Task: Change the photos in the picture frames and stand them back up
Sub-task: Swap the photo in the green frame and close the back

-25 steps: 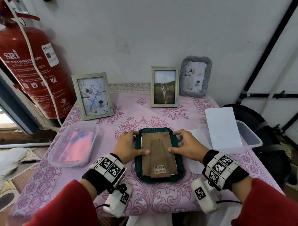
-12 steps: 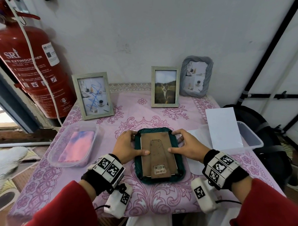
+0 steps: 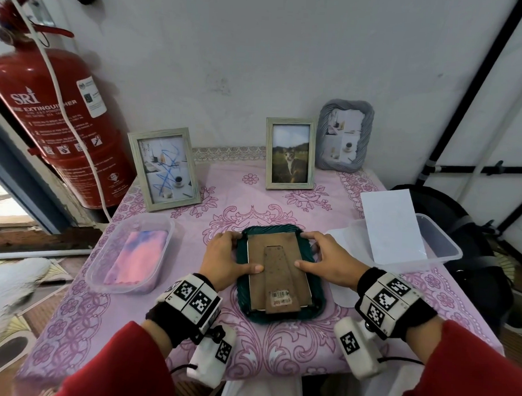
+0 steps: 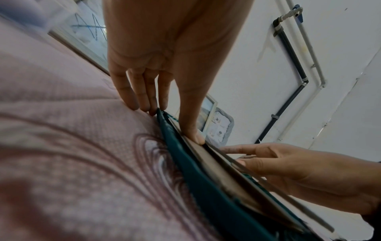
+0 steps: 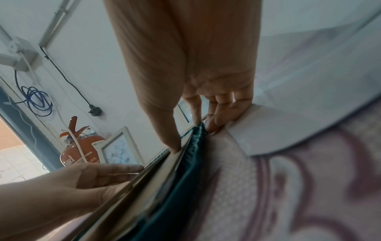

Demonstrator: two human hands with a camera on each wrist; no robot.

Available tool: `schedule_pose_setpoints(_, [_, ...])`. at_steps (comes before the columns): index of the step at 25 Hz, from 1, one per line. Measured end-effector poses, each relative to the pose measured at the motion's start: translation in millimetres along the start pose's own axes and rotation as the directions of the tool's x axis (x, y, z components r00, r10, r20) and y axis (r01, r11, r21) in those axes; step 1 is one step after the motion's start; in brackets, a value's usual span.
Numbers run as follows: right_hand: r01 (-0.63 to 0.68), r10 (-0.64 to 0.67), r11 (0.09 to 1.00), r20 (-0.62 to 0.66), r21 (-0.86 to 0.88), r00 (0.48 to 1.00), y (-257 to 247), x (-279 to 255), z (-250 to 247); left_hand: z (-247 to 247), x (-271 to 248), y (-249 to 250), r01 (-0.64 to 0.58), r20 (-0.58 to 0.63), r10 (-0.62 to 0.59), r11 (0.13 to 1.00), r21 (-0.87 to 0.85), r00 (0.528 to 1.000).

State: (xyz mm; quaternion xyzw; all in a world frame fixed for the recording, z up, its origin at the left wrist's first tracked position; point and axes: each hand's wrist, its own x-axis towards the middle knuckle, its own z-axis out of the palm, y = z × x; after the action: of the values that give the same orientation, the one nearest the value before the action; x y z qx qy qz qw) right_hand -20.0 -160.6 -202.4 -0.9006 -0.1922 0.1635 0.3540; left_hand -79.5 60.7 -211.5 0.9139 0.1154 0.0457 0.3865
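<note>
A dark green picture frame (image 3: pixel 278 315) lies face down in the middle of the pink table. Its brown backing board (image 3: pixel 278 255), with the folded stand and a barcode sticker, sits in it. My left hand (image 3: pixel 230 255) is at the frame's left side, its thumb (image 4: pixel 191 117) pressing on the board and its straight fingers (image 4: pixel 142 91) touching the cloth by the far left corner. My right hand (image 3: pixel 320 255) mirrors it on the right side, with its thumb (image 5: pixel 167 124) on the board and its fingers (image 5: pixel 222 112) at the frame's green edge (image 5: pixel 191 156).
Three frames stand at the back: a pale one with a scribbled photo (image 3: pixel 165 169), a cat photo (image 3: pixel 290 154) and a grey one (image 3: pixel 343 135). At left is a clear tub (image 3: pixel 131 252) holding something pink, at right a tub (image 3: pixel 443 247) with a white sheet (image 3: pixel 393 227). A fire extinguisher (image 3: pixel 56 123) stands far left.
</note>
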Motion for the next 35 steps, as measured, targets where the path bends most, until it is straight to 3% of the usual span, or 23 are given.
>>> schedule_pose_setpoints(17, [0.031, -0.028, 0.998, 0.052, -0.052, 0.998, 5.3, 6.1, -0.8, 0.3, 1.0, -2.8, 0.067, 0.072, -0.057, 0.987, -0.145, 0.996])
schedule_pose_setpoints(29, [0.005, 0.009, 0.994, 0.125, -0.109, 0.992, -1.0, 3.3, -4.1, -1.3, 2.5, -3.0, 0.031, 0.094, -0.02, 0.993, -0.116, 0.995])
schedule_pose_setpoints(35, [-0.002, 0.016, 0.995, 0.138, -0.1, 0.99, -2.2, 3.9, -6.9, -6.2, 9.6, -3.0, 0.01, 0.208, -0.01, 1.0, 0.0, 0.978])
